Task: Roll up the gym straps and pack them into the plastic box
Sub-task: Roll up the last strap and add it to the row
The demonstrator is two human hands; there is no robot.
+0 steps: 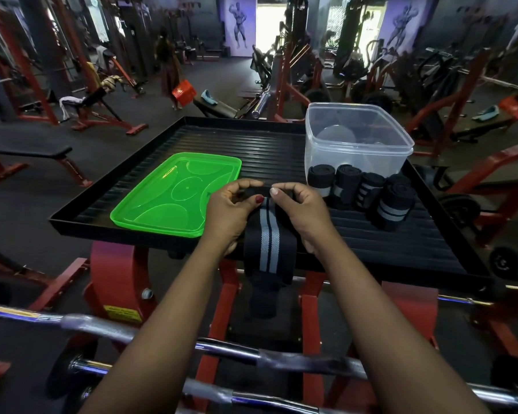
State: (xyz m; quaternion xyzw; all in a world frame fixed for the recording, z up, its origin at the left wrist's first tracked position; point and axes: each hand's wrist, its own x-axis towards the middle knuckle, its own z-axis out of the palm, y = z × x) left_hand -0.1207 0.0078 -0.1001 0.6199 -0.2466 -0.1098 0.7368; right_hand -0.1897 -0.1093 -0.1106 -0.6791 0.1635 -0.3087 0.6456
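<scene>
Four, maybe five rolled straps (368,188) stand in a row on the black tray (266,144), touching the front wall of the plastic box (314,150), none inside it yet; the box is open and looks empty of straps. Its green lid (174,195) lies flat on the tray's left side, well apart from the box.

One unrolled strap (269,234), black with grey stripes, lies across the tray's near edge and its tail hangs down over the front. Left hand (231,210) and right hand (299,210) both pinch its far end, fingers curled on a small first fold, so the roll is just starting.

Judged progress: rolling is nearly done with this one left; packing and closing with the lid are not begun.

Surface: ribbed black tray with a raised rim, on a red machine frame (114,282). Chrome bars (102,324) cross the foreground. Room: dim gym, red racks and benches, a distant person (168,64) beside a red basket (183,91), bright windows at the back
</scene>
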